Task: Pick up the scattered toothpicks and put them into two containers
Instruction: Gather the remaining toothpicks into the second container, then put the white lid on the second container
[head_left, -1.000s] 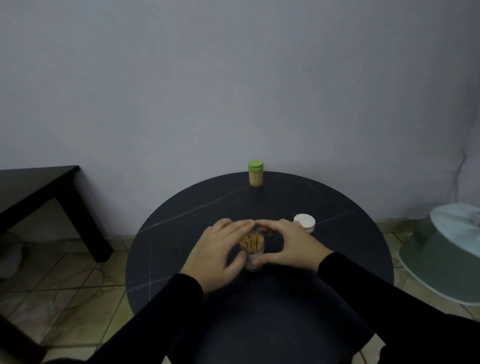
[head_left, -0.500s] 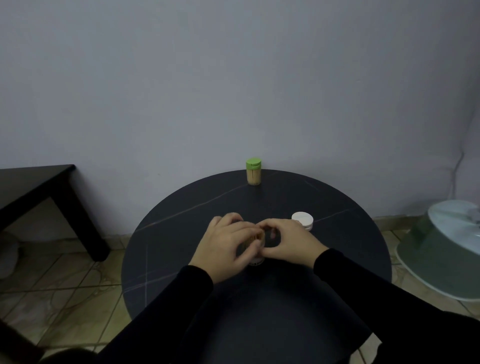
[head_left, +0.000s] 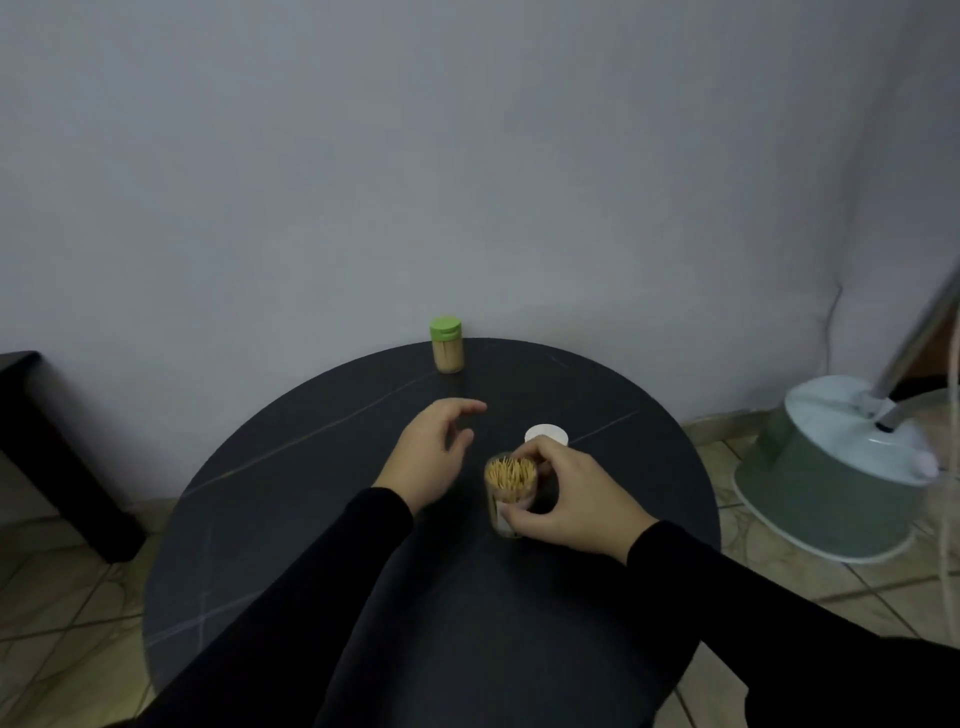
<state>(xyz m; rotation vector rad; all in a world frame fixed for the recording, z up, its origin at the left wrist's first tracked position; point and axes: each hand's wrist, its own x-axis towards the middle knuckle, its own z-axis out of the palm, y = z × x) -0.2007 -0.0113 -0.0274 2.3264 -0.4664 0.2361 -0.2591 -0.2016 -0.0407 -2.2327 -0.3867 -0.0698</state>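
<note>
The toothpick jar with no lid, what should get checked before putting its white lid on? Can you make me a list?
1. Open jar stands upright on the table: ok.
2. Right hand steadies the jar, fingers curled round it: ok.
3. Left hand is free to fetch the lid, holding nothing: ok.
4. White lid lies within view, just behind the right hand: ok.
5. Toothpicks sit low enough for the lid to close: cannot tell.
6. No loose toothpicks left on the dark tabletop: cannot tell, the picture is too dim.
</note>
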